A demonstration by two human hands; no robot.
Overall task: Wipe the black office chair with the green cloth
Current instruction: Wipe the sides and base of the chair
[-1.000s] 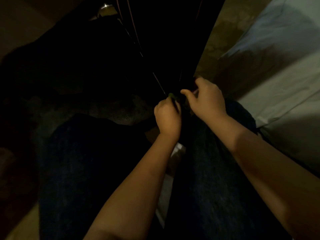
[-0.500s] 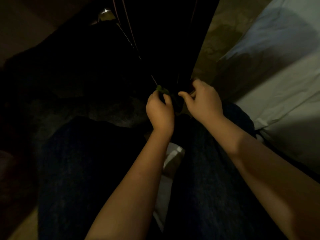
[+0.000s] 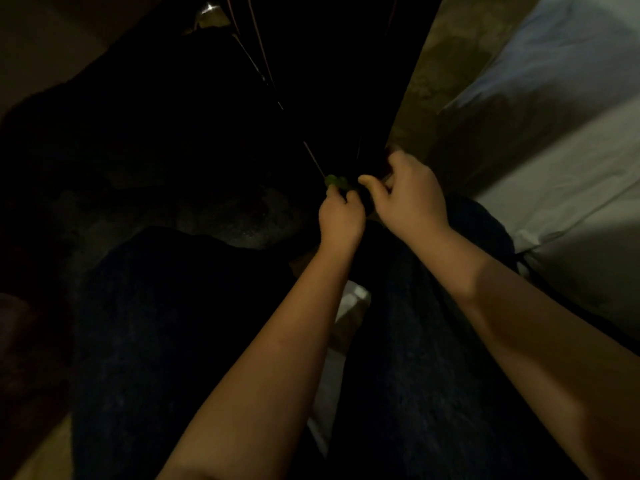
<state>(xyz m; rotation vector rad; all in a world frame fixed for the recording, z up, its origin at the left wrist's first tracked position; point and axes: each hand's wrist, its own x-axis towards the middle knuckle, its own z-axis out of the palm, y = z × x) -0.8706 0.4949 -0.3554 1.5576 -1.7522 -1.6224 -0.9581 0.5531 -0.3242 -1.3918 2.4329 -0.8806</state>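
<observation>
The scene is very dark. The black office chair (image 3: pixel 311 81) fills the upper middle as a tall dark shape with thin pale seams. My left hand (image 3: pixel 341 220) is curled in a fist around the green cloth (image 3: pixel 334 181), of which only a small bright tuft shows above my fingers, against the chair. My right hand (image 3: pixel 412 199) sits just to its right with fingers curled on the chair's dark edge; what it grips is lost in shadow.
My knees in dark blue trousers (image 3: pixel 173 341) fill the lower frame. A pale sheet or mattress (image 3: pixel 554 168) lies at the right. A strip of mottled floor (image 3: pixel 443 64) runs between it and the chair. A metal glint (image 3: pixel 207 10) shows at top.
Both hands have stayed together at the chair's edge, the left shifting slightly with the cloth; the camera has tilted a little.
</observation>
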